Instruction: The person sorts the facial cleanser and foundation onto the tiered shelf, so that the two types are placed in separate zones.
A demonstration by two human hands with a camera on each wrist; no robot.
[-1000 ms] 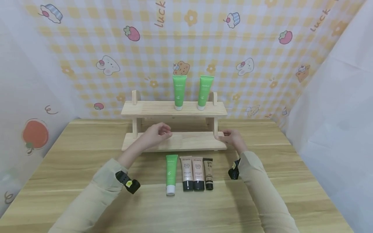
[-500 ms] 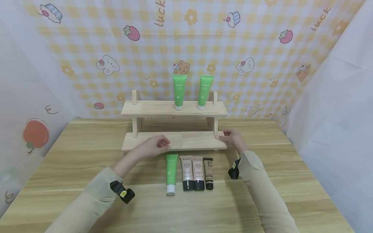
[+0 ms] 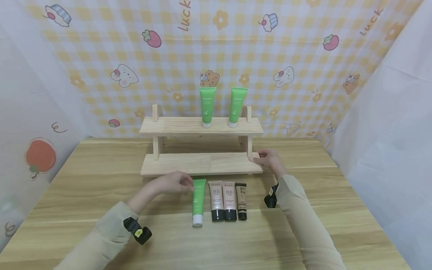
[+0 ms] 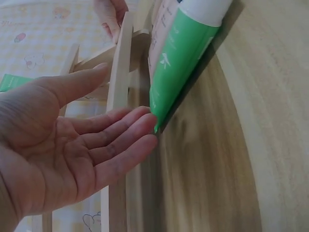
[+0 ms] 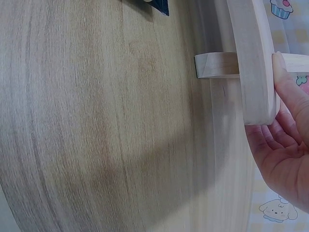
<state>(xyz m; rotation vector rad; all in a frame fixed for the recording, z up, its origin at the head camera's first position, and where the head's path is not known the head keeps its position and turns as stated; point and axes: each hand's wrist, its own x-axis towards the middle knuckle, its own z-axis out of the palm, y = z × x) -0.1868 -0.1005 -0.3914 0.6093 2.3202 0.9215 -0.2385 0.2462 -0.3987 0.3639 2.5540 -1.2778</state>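
Observation:
My left hand [image 3: 173, 182] is at the flat crimped end of a green tube [image 3: 198, 202] that lies on the table. In the left wrist view its fingers [image 4: 120, 145] are extended, palm showing, with the tips right at the end of the tube, the thumb apart from it. My right hand [image 3: 270, 161] grips the right end of the lower board of a two-tier wooden shelf [image 3: 182, 164]. The right wrist view shows the thumb on top of the board [image 5: 256, 63] and the fingers curled underneath.
Two green tubes [image 3: 207, 107] stand upright on the upper board. Beside the lying tube are two pinkish BB cream tubes [image 3: 216, 200] with black caps and a smaller brown tube [image 3: 241, 201]. A checked cloth [image 3: 182, 56] hangs behind the shelf.
My left hand has come down from over the lower board toward me, to the top of the lying green tube. The right hand has stayed on the shelf.

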